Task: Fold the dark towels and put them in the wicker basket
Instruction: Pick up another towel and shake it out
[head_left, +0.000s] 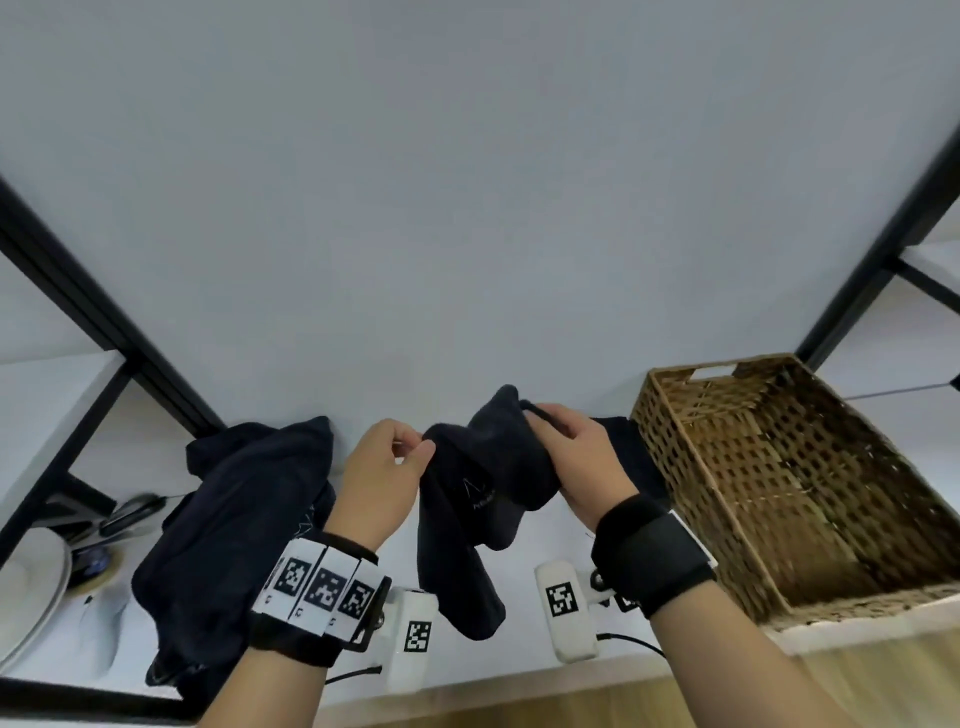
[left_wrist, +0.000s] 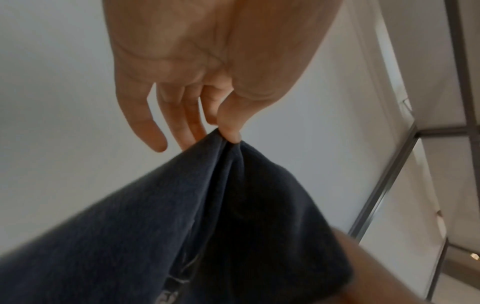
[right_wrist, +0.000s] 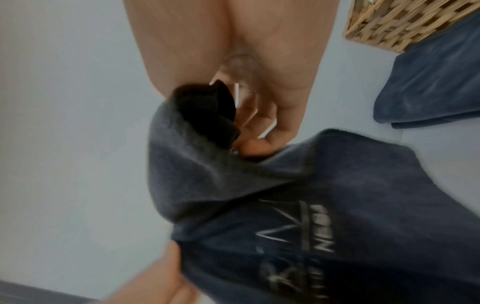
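A dark navy towel (head_left: 467, 499) with a pale printed logo hangs in the air between my hands, above the white table. My left hand (head_left: 400, 457) pinches its top edge between thumb and fingers (left_wrist: 231, 133). My right hand (head_left: 566, 441) grips the other top edge, with cloth bunched over its fingers (right_wrist: 207, 115). A second dark towel (head_left: 239, 519) lies crumpled on the table to the left. A third dark towel (right_wrist: 426, 88) lies folded against the wicker basket (head_left: 795, 415), which stands on the right with nothing inside.
Black shelf frames (head_left: 93, 306) rise at both sides of the white table (head_left: 467, 234). White plates (head_left: 31, 587) and dark utensils (head_left: 130, 512) lie at the far left. The table's front edge runs just below my wrists, with wooden floor beyond.
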